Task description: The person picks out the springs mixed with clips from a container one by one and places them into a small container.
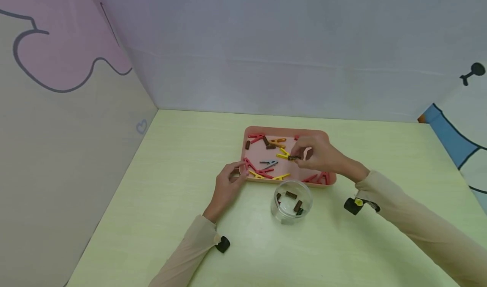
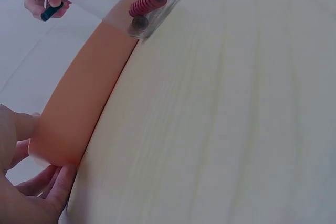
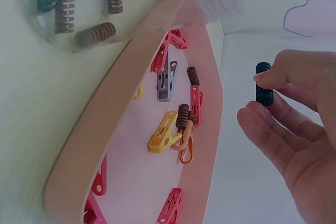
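My right hand [image 1: 317, 155] pinches a dark green coil spring [image 3: 264, 84] between thumb and fingers, raised above the orange-pink tray [image 1: 283, 131]. The left hand [image 1: 227, 184] grips the tray's near left corner, with fingertips on its wall in the left wrist view. Inside the tray lie red, yellow, orange and grey clothespins, among them a grey clothespin [image 3: 165, 84] and a yellow clothespin [image 3: 164, 132]. Several brown springs lie near the tray's far left side, one a brown spring [image 1: 247, 145]. In front of the tray, a clear round jar [image 1: 288, 220] contains several springs, including a red spring [image 2: 148, 2].
All this stands on a pale yellow-green table [image 1: 182, 151]. A light wall [image 1: 285, 67] rises behind it, and a wall with painted shapes borders the left. A black wrist camera [image 1: 353, 206] hangs by the right sleeve.
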A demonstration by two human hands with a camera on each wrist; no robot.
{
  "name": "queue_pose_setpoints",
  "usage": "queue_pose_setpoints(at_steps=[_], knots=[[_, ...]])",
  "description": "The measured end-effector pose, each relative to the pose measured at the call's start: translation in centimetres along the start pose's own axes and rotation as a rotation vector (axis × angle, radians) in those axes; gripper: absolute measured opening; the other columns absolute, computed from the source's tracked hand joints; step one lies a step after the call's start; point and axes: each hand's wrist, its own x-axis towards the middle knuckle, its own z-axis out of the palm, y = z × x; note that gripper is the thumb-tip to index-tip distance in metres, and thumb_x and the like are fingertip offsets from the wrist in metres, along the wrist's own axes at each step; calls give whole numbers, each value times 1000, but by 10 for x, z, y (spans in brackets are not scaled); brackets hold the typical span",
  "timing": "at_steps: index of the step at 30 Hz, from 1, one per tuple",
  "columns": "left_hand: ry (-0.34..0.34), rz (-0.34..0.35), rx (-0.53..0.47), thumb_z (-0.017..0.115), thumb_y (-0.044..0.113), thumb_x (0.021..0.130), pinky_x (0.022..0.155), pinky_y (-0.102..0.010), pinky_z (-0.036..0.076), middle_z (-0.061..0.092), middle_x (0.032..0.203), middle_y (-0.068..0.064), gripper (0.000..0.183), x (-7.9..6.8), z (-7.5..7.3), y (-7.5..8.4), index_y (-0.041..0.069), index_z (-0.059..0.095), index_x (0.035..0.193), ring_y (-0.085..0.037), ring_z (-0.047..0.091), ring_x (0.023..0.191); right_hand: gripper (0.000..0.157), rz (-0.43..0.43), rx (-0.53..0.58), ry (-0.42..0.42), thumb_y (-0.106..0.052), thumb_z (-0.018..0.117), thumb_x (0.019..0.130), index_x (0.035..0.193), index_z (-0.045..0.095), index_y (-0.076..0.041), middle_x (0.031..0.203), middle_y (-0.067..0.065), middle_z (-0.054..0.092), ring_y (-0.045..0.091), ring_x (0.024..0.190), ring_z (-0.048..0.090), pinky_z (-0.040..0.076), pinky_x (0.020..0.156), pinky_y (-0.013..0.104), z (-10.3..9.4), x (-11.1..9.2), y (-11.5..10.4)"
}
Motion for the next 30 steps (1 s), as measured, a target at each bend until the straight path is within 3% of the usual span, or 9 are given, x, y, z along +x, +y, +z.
queue_pose_setpoints(at_steps=[9, 20, 30], knots=[[0, -6, 0, 65, 27, 91, 87, -37, 52, 56, 122, -3, 38, 0, 0, -1, 12, 60, 125, -19, 57, 104, 17, 46, 29, -28, 3, 73, 75, 85, 71, -11, 83, -4, 65, 12, 69, 56, 53, 55, 29, -1, -8, -11], [8, -3, -41, 66, 20, 90, 88, -46, 50, 55, 125, -15, 39, 1, 1, 1, 6, 59, 126, -29, 56, 107, 19, 2, 61, -31, 3, 72, 77, 88, 70, -12, 85, -2, 63, 11, 69, 56, 54, 54, 28, 0, -16, -18], [9, -2, -9, 65, 27, 91, 86, -39, 52, 57, 120, -7, 37, 3, 0, 0, 11, 62, 123, -20, 57, 103, 19, 11, 83, -51, 3, 72, 77, 88, 69, -12, 84, -3, 63, 11, 71, 57, 54, 56, 27, -1, -19, -32]])
